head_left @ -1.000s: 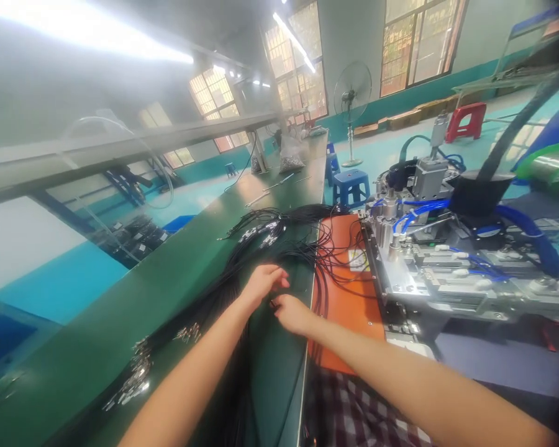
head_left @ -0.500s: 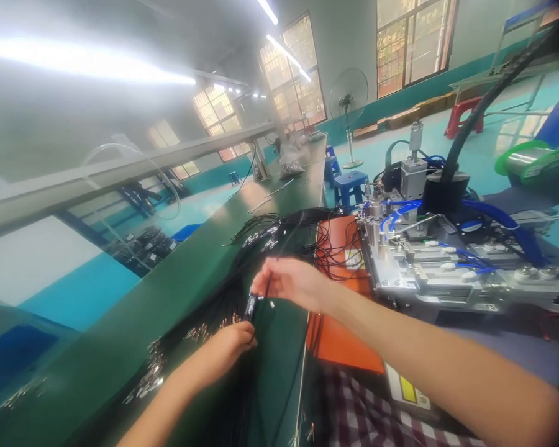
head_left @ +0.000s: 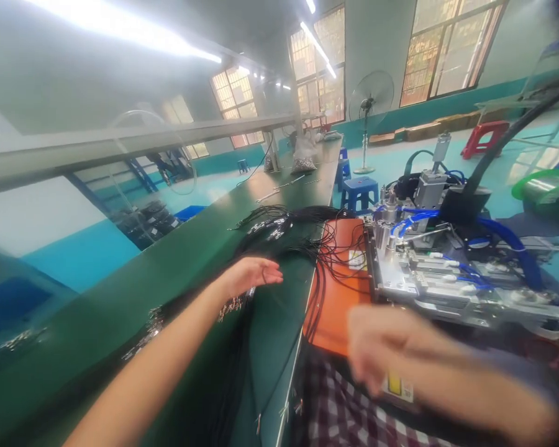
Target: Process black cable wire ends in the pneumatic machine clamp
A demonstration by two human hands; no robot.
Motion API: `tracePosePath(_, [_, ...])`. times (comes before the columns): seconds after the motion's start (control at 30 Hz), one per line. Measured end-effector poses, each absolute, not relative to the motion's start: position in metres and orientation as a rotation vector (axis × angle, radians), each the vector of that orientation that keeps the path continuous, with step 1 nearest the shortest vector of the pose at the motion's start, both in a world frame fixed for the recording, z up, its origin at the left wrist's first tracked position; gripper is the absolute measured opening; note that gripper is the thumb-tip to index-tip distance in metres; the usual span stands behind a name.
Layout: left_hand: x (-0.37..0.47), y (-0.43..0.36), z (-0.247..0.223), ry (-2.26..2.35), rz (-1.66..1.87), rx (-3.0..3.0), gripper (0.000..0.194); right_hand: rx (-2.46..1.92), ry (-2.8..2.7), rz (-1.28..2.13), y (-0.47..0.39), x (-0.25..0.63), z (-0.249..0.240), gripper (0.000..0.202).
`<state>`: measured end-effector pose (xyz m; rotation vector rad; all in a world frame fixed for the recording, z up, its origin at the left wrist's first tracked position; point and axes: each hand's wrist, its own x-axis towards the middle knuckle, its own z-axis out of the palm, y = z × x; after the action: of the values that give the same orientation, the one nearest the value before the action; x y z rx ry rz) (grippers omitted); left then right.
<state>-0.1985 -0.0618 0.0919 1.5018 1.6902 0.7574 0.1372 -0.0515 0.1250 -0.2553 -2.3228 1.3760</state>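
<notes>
Many black cables (head_left: 261,241) lie near the left hand (head_left: 252,276); right hand (head_left: 377,344) blurred

left hand (head_left: 250,275): over green table (head_left: 190,254), beside black cables (head_left: 310,215) | right hand (head_left: 379,347): blurred, near orange panel (head_left: 338,316)

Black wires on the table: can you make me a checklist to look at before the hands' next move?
1. Left hand easy to see: ok, it is by the wires.
2. Left hand free of wire: cannot tell, something dark shows at its fingers.
3. Right hand sharp in the picture: not ok, it is blurred.
4. All wires kept on the table: not ok, some spread over the orange plate.
5. Machine stopped: cannot tell.
</notes>
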Motion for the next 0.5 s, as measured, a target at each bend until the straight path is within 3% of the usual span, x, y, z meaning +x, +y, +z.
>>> tracePosePath(0.1, [-0.219, -0.039, 0.102, 1.775, 0.65, 1.516, 0.032, -0.175, -2.625, 1.073, -0.124, 0.075, 0.061, 0.01])
tracePosePath(0.13, [-0.225, -0.034, 0.104, 1.822, 0.592, 1.535, 0.031, -0.139, -2.743, 0.944, -0.14, 0.051, 0.047, 0.019])
tracePosePath(0.23, [-0.235, -0.027, 0.103, 1.963, 0.406, 1.659, 0.03, 0.081, -2.799, 0.797, -0.14, 0.001, 0.034, 0.07])
tracePosePath(0.27, [-0.235, -0.029, 0.1, 1.997, 0.342, 1.72, 0.03, -0.115, -2.753, 0.914, -0.123, -0.004, 0.036, 0.07])
tracePosePath(0.33, [-0.229, -0.035, 0.09, 2.027, 0.205, 1.855, 0.029, -0.805, -2.549, 1.018, -0.074, 0.001, 0.042, 0.031])
tracePosePath(0.37, [-0.223, -0.038, 0.084, 2.023, 0.138, 1.922, 0.028, -0.961, -2.482, 1.003, -0.048, 0.006, 0.045, 0.023])
tracePosePath(0.5, [-0.184, -0.045, 0.056, 1.965, -0.039, 2.161, 0.023, -1.217, -2.314, 1.13, 0.02, 0.019, 0.042, 0.03])
